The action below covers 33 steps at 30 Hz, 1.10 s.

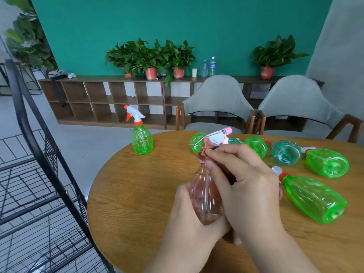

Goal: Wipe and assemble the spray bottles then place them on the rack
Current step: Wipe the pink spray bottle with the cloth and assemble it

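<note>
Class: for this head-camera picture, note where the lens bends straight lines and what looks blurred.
Head view: wide-angle distortion bows the black rack frame at the left edge; the leafy plant in the top-left corner is smeared; the pink bottle and both hands stay fairly sharp; lighting is even, without hard shadows.

It looks like an office sitting room: a teal wall (177,22), a long cubby shelf (110,101) holding potted plants (151,56), and two grey chairs (216,99).
</note>
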{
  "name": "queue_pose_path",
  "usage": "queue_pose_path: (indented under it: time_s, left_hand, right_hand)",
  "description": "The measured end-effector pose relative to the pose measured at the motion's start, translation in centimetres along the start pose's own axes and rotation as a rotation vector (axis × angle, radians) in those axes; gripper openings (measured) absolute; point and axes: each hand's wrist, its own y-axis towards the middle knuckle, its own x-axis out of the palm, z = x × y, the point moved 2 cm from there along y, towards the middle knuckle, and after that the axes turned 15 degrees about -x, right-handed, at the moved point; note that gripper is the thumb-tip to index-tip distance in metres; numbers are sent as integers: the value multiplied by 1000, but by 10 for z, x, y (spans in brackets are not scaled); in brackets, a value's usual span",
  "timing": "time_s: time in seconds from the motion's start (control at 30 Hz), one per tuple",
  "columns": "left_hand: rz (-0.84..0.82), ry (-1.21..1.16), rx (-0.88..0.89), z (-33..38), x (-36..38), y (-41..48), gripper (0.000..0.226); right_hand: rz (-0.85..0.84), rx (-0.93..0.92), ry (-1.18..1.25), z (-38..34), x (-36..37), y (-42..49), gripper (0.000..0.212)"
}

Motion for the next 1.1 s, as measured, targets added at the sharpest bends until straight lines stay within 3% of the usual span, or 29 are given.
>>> queue_pose_path:
  time_s: [0.2,0.4,0.6,0.8,1.0,1.1]
  left_hand:
    - [-26,96,29,-2,10,0,80]
    - [26,109,60,1,3,-5,71]
    - [16,138,85,2,-2,-5,80]
    - [40,183,89,1,-5,-2,73]
    - [36,187,109,1,-7,-1,75]
    - [46,210,112,0,-7,1,77]
  right_hand:
    - [133,54,-113,18,-17,4,19]
    - [13,-45,-29,1,-1,1,21]
    - [129,26,-117,22,-12,3,18]
    - [-2,-73,-23,4,8,-2,22]
    - [103,5,-105,22,-1,-1,20]
    - [60,-24,-62,12,4,-2,22]
